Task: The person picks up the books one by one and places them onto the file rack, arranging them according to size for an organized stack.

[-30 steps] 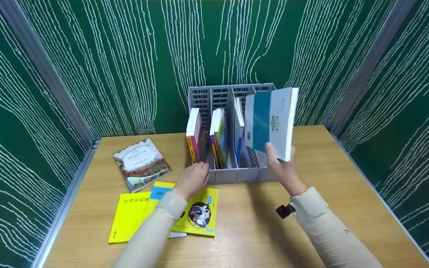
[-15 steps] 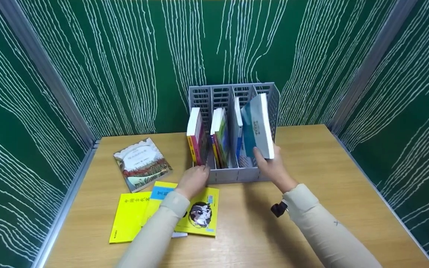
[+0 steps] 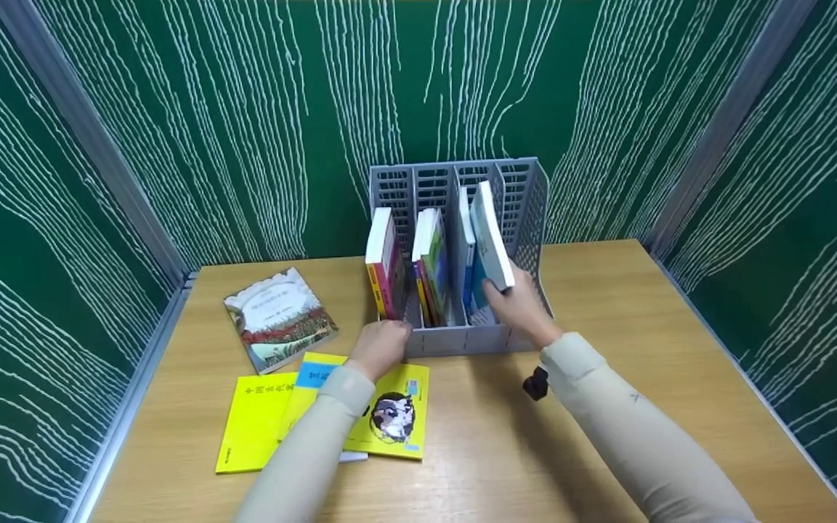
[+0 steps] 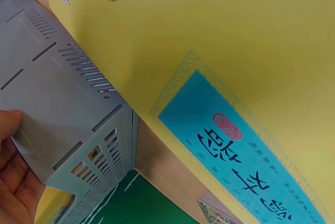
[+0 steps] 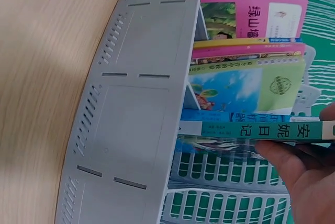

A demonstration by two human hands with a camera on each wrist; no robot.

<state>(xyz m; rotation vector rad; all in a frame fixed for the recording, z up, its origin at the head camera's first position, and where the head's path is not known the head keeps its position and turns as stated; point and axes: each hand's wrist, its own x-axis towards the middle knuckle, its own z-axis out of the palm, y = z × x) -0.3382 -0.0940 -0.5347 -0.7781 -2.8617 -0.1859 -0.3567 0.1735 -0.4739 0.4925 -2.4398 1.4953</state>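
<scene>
A grey magazine rack (image 3: 462,340) with upright dividers stands on the table. My left hand (image 3: 378,345) grips its front edge near the left corner; in the left wrist view the thumb (image 4: 8,123) lies on the outer face of the panel. My right hand (image 3: 524,309) holds a teal-and-white book (image 3: 492,236) between thumb and fingers. That book leans in the third compartment from the left, beside a blue-spined book (image 3: 468,254). Its teal spine (image 5: 251,131) shows in the right wrist view. Part of its cover is hidden by the hand.
Pink-and-yellow-spined books (image 3: 383,269) stand in the leftmost compartment, and several books (image 3: 429,269) in the second. On the table lie a landscape-covered book (image 3: 280,319) and overlapping yellow books (image 3: 251,421). Green walls (image 3: 244,109) enclose the back and sides.
My right hand has moved left and lowered the teal-and-white book from above the rack's right side into the third compartment, turning it edge-on. The left hand has stayed on the rack's edge.
</scene>
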